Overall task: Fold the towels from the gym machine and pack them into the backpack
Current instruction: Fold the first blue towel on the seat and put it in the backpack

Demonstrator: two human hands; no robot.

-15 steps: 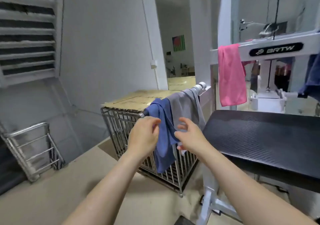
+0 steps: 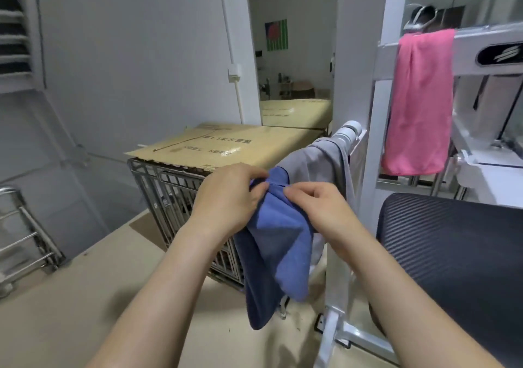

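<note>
I have both hands on the blue towel (image 2: 276,243): left hand (image 2: 227,198) and right hand (image 2: 317,209) pinch its top edge, w/ nothing folded yet. Grey towel (image 2: 317,161) and pink towel (image 2: 418,101) hang on gym machine (image 2: 379,130); backpack not visible.

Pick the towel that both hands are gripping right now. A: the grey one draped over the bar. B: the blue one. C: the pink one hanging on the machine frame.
B: the left hand and right hand both pinch the top edge of the blue towel, while the grey towel and pink towel hang untouched.
</note>
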